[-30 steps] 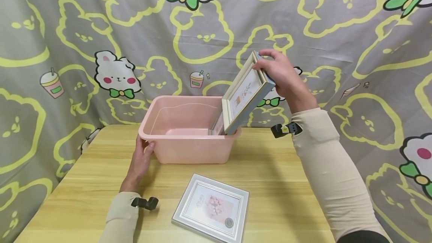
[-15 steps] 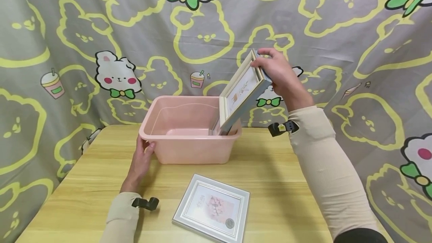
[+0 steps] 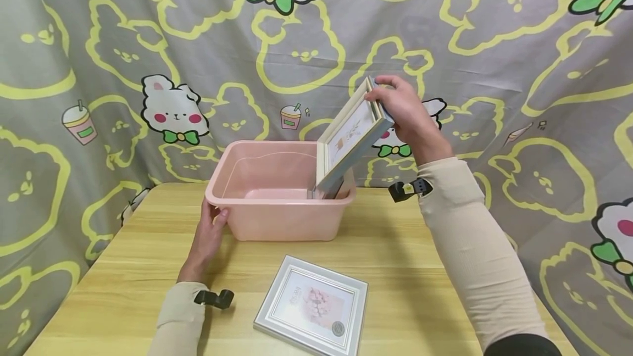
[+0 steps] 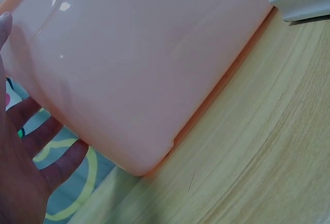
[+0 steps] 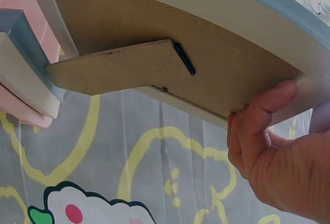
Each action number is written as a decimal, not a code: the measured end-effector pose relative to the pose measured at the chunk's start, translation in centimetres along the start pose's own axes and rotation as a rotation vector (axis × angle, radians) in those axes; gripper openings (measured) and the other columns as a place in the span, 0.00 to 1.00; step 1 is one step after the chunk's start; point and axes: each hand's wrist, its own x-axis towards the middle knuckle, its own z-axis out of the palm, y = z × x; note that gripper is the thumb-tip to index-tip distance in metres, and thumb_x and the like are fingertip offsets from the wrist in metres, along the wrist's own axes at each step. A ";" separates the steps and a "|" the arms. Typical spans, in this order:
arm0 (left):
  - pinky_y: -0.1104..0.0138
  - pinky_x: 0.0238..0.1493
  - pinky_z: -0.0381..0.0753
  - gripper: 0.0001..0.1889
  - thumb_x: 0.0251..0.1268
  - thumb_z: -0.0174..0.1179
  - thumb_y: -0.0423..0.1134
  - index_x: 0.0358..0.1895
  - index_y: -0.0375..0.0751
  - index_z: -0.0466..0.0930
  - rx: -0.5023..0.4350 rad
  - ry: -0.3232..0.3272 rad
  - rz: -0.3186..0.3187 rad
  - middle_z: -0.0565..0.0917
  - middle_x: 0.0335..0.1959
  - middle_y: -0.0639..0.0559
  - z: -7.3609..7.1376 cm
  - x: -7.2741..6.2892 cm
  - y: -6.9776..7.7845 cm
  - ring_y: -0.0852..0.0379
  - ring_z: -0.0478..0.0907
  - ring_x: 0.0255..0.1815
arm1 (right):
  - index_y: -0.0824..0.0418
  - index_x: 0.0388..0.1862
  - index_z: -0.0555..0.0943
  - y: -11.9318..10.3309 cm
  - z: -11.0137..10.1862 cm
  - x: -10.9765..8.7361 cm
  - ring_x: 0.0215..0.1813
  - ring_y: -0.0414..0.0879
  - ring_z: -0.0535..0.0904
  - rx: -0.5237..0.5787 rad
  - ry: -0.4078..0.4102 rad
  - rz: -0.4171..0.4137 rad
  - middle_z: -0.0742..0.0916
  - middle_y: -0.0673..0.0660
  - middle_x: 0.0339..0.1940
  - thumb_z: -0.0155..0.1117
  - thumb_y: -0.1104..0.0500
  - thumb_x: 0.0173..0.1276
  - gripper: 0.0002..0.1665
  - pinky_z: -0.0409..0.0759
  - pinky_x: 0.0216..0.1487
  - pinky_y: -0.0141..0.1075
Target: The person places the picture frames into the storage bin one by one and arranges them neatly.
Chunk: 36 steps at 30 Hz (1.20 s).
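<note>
In the head view my right hand (image 3: 403, 109) grips the top edge of a cream and blue picture frame (image 3: 348, 135), thumb on its front. The picture frame slants down into the right end of a pink plastic tub (image 3: 282, 224). The right wrist view shows its brown backing board (image 5: 139, 17) with the easel stand (image 5: 124, 68) swung out. Another picture frame (image 5: 26, 53) is at the tub's end, mostly hidden in the head view. My left hand (image 3: 206, 240) holds the tub's near left corner, thumb in front and fingers around the end (image 4: 26, 167).
A silver picture frame (image 3: 312, 305) with a pink flower picture lies face up on the wooden table (image 3: 420, 290), in front of the tub. A grey curtain (image 3: 222, 59) with cartoon animals hangs close behind the table.
My right hand has shifted slightly left, bringing the tilted picture frame with it. More of what lies behind it at the tub's right end shows. My left hand and the tub stay put.
</note>
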 end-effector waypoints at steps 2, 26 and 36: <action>0.83 0.50 0.67 0.34 0.77 0.47 0.42 0.78 0.55 0.40 0.001 0.004 0.008 0.60 0.74 0.39 0.1 0.0 -0.3 0.58 0.64 0.63 | 0.50 0.71 0.63 0.0 0.1 0.0 0.35 0.43 0.84 0.010 0.005 -0.001 0.76 0.61 0.59 0.58 0.54 0.69 0.32 0.79 0.23 0.33; 0.81 0.51 0.68 0.34 0.76 0.47 0.44 0.78 0.59 0.40 -0.010 0.007 0.037 0.61 0.73 0.39 0.1 0.3 -0.8 0.46 0.64 0.67 | 0.49 0.69 0.65 1.4 1.5 1.5 0.23 0.39 0.82 -0.026 0.018 0.016 0.82 0.56 0.47 0.58 0.53 0.68 0.31 0.61 0.12 0.32; 0.83 0.50 0.67 0.35 0.76 0.47 0.44 0.79 0.57 0.39 -0.025 -0.007 0.034 0.59 0.74 0.38 0.1 0.3 -0.8 0.45 0.63 0.69 | 0.48 0.69 0.66 2.1 2.1 2.1 0.29 0.40 0.83 -0.017 0.039 0.028 0.81 0.58 0.54 0.57 0.54 0.67 0.30 0.73 0.19 0.30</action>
